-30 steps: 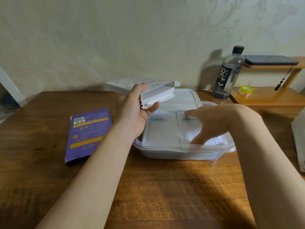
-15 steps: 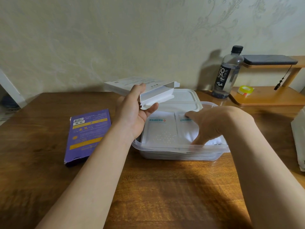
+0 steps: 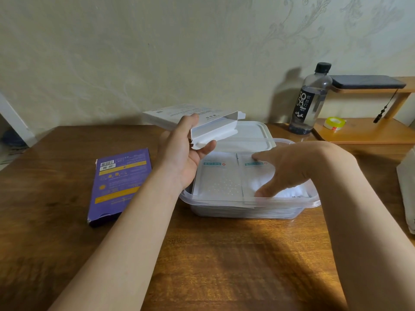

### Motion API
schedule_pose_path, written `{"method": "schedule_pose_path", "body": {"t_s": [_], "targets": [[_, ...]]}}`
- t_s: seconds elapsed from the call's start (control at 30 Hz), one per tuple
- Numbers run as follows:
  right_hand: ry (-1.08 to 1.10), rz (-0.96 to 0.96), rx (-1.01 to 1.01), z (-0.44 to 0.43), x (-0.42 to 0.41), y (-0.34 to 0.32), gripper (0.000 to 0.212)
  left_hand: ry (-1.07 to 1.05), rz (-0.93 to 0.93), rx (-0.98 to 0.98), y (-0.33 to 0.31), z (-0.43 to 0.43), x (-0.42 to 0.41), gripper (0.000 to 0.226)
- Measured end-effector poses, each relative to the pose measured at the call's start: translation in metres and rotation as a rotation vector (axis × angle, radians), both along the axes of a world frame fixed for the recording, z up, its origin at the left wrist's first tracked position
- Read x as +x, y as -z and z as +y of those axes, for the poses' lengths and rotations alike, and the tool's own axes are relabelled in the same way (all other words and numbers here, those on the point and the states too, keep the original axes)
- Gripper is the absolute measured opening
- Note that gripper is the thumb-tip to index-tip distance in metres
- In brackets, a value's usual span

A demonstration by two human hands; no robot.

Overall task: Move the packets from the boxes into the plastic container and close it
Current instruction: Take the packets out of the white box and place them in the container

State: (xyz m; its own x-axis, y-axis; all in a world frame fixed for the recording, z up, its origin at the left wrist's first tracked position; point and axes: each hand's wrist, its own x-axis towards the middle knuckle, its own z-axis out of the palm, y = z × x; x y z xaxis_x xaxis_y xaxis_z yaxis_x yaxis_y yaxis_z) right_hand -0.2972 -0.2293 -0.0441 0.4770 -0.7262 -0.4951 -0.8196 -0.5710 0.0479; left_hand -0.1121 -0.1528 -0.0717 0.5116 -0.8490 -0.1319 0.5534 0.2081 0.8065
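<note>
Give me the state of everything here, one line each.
plastic container: open, packets inside.
lid: off, lying behind the container.
white box: end flaps open, held by left hand.
purple box: flat on the table.
right hand: fingers spread on the right packet.
bottle: upright, capped.

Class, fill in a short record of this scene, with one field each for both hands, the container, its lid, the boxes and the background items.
Left hand: grips the white box, one end open
Right hand: fingers spread on the right packet
Plastic container: open, left packet and right packet side by side on top
Lid: off, lying behind the container
Purple box: flat on the table, left of the container
Background: bottle and tape roll, far right
</note>
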Motion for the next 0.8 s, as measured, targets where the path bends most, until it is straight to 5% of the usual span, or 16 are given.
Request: {"method": "schedule_pose_path", "body": {"t_s": [0.67,0.8], "targets": [[-0.022,0.022,-0.014,0.0029,0.0082,0.0057,0.105,0.017,-0.017,-0.003,-0.0004,0.0009,-0.0007,0.010],[0.010,-0.128,-0.020,0.0054,0.0026,-0.0029,0.106,0.015,-0.027,0.002,0.0007,0.0000,-0.0008,0.013]]}}
